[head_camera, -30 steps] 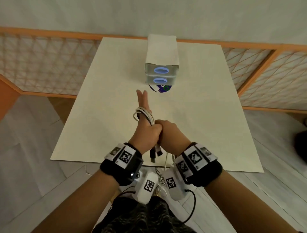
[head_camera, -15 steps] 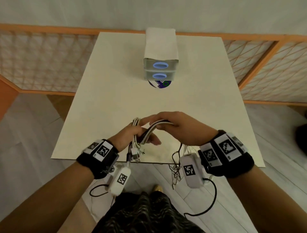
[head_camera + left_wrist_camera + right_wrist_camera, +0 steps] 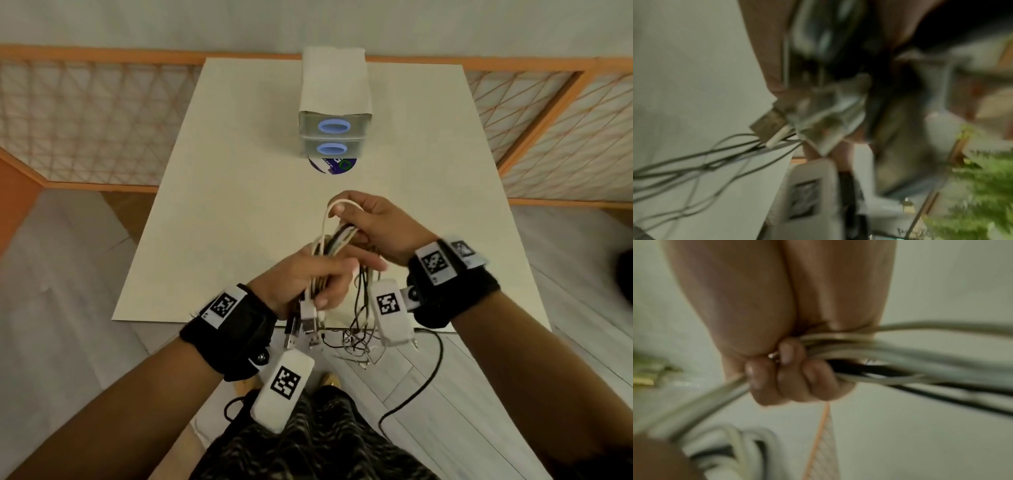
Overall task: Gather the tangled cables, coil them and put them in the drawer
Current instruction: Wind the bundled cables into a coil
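A bundle of white and black cables (image 3: 334, 241) hangs between my two hands above the near part of the table. My left hand (image 3: 317, 279) grips the lower part of the bundle, and USB plugs (image 3: 307, 320) dangle below it. My right hand (image 3: 359, 219) curls round the upper part and pinches a white loop (image 3: 337, 207). The right wrist view shows its fingers (image 3: 791, 379) wrapped round white and black cables (image 3: 900, 363). Thin dark cable ends (image 3: 359, 339) trail over the table's front edge. The small two-drawer unit (image 3: 335, 135) stands at the far middle, both drawers closed.
The cream table (image 3: 239, 205) has an orange lattice railing (image 3: 85, 113) behind and beside it. A round printed disc (image 3: 332, 165) lies in front of the drawer unit. A black cord (image 3: 424, 380) runs over the floor near my legs. The left wrist view is blurred.
My hands have moved apart, the right one lifting forward with a white loop. The left hand has turned and closed round the lower bundle, and the cables now stretch between them.
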`<state>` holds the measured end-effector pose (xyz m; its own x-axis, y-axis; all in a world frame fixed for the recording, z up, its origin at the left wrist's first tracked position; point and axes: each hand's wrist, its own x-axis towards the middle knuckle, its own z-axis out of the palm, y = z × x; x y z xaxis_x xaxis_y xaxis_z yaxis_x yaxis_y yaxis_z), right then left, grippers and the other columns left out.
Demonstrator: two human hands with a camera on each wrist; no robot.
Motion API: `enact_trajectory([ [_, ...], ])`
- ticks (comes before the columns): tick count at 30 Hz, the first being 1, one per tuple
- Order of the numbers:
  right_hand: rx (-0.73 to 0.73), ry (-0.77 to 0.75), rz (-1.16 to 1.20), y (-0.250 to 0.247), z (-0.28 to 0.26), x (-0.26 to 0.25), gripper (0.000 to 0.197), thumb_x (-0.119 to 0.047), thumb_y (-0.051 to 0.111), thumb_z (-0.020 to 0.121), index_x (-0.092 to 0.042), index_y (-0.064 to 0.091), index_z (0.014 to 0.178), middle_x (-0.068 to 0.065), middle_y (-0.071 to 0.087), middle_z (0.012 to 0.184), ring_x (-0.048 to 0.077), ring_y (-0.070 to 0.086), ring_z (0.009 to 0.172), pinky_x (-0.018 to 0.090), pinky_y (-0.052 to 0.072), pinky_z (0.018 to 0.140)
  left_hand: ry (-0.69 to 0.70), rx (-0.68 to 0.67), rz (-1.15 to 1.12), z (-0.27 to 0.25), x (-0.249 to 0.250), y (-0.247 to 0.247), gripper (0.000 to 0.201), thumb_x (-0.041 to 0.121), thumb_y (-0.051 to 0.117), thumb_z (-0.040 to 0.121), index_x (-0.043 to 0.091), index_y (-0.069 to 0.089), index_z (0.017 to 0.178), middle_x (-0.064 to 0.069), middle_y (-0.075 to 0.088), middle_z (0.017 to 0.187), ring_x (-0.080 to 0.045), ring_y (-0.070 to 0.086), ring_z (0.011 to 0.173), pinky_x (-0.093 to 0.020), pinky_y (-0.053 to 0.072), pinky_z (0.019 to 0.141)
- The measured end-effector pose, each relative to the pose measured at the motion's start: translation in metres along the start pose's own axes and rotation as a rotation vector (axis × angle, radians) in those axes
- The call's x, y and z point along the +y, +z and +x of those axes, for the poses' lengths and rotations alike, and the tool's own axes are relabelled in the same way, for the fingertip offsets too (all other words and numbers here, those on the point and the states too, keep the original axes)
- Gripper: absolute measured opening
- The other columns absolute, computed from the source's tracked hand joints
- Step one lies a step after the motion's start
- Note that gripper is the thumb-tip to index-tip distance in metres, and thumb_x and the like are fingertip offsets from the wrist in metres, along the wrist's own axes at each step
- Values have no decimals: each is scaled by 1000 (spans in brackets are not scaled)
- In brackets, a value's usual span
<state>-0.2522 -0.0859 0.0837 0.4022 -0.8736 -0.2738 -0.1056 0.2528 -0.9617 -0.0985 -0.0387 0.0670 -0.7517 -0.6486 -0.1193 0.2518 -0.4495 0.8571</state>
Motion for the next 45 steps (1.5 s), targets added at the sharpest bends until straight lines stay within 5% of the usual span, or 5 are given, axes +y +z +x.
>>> enact_trajectory([
  [7,194,-24,-89,32,-18,26,27,-17,34,100,-2,50,116,38,58,107,47,58,87,42,50,69,169,148,-551,-3,15,3,34,25,47,88,6,75,83,-7,45,146,-23,34,140,-33,30,113],
  [26,-27,6,-1094,31,-32,20,27,-16,52,86,-9,58,111,11,66,101,29,60,88,37,48,74,125,728,718,7,-23,-18,85,-13,42,85,25,4,150,7,-8,160,10,11,136,-7,25,106],
  [29,-130,-34,-1105,30,-31,20,19,-13,48,89,-8,60,103,11,66,95,27,59,83,38,48,73,-27,599,962,-2,-38,-42,91,-7,51,79,23,2,149,-8,32,146,-8,35,128,-24,26,111],
  [38,-73,-257,-629,18,-8,16,20,-17,54,92,-10,45,109,-7,62,80,-1,58,71,12,42,66,-255,204,269,-15,-13,-26,33,21,48,89,-4,65,76,-4,52,38,-17,59,54,-24,47,67],
  [45,49,-56,-586,38,-24,75,24,-10,45,94,-5,44,117,17,66,89,28,62,69,37,54,67,144,241,-542,-6,-1,-4,46,2,41,78,3,62,119,-9,59,132,-20,52,126,-26,36,108],
])
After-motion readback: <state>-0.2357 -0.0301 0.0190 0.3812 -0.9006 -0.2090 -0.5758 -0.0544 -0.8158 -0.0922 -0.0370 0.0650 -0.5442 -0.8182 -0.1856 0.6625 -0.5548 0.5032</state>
